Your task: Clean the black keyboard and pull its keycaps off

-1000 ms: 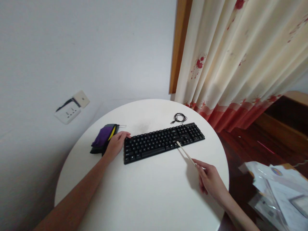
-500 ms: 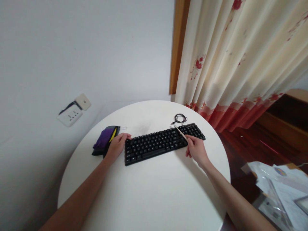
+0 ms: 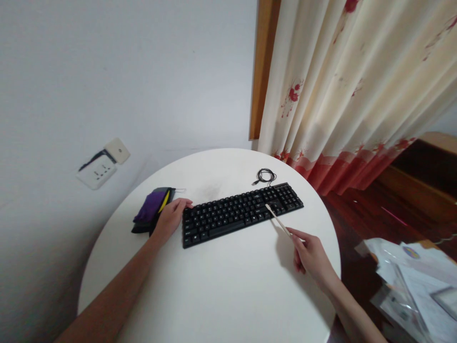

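Observation:
A black keyboard (image 3: 228, 212) lies at a slant across the white round table. My left hand (image 3: 172, 216) grips its left end, fingers over the back corner. In my right hand (image 3: 310, 255) is a slim white toothbrush-like stick (image 3: 279, 223), pinched near its lower end. Its small, wider tip is over the keys near the arrow section; whether it touches them I cannot tell. Behind the keyboard's right end lies its coiled black USB cable (image 3: 264, 175). A purple, grey and yellow cloth pouch (image 3: 152, 208) sits just left of my left hand.
The white table (image 3: 221, 290) stands against a pale wall with a power socket (image 3: 97, 172). A cream and red floral curtain (image 3: 321, 105) hangs behind on the right. Papers and plastic bags (image 3: 410, 271) are piled at the lower right, beyond the table's edge.
My right hand has moved toward me and to the right, drawing the stick's tip from the keyboard's back edge to its front keys. My left hand stays on the keyboard.

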### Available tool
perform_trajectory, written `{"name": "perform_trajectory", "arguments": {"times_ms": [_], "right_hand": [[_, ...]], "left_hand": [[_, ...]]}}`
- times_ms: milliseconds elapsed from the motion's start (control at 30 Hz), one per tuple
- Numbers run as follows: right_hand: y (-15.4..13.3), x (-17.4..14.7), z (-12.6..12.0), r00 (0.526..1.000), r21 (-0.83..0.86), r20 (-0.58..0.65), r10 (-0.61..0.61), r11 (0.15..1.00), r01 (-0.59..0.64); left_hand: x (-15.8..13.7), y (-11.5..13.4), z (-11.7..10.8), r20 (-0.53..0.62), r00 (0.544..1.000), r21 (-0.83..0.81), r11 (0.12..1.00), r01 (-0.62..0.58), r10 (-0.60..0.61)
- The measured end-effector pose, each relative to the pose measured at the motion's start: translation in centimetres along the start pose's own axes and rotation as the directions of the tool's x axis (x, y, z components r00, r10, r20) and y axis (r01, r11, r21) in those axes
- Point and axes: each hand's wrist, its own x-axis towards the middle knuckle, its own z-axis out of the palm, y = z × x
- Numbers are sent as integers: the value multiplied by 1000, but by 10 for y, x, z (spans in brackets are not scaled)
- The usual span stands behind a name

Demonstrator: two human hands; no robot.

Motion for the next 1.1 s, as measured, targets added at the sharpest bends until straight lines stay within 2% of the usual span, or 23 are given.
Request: {"name": "perform_trajectory", "arguments": {"times_ms": [133,333,433,567,667,767,900,1100], "right_hand": [[10,-27,-12,997,5,1,76,997,-76],[-12,-40,-28,997,119,-73,13,993,-4],[-29,-21,-21,989,163,-142,-46,984,69],[-47,30,2,979,176,-149,-138,971,164],[-55,67,19,981,182,-124,-150,968,171],[-53,84,26,986,136,-86,-143,979,154],[-33,75,19,989,56,-37,-142,988,144],[-2,32,-3,997,-19,-18,-80,997,80]], "left_hand": [[0,5,-1,0,1000,31,1000,-2,2],[-1,10,-2,-17,1000,64,998,9,-8],[0,9,-1,-24,1000,74,997,7,-5],[0,11,-2,-28,999,82,996,-17,19],[-2,13,-3,-29,1000,78,997,-7,10],[-3,13,-3,-22,1000,49,999,9,-8],[-2,10,-3,-18,1000,39,999,6,-5],[1,5,-2,-17,999,68,997,-38,39]]}}
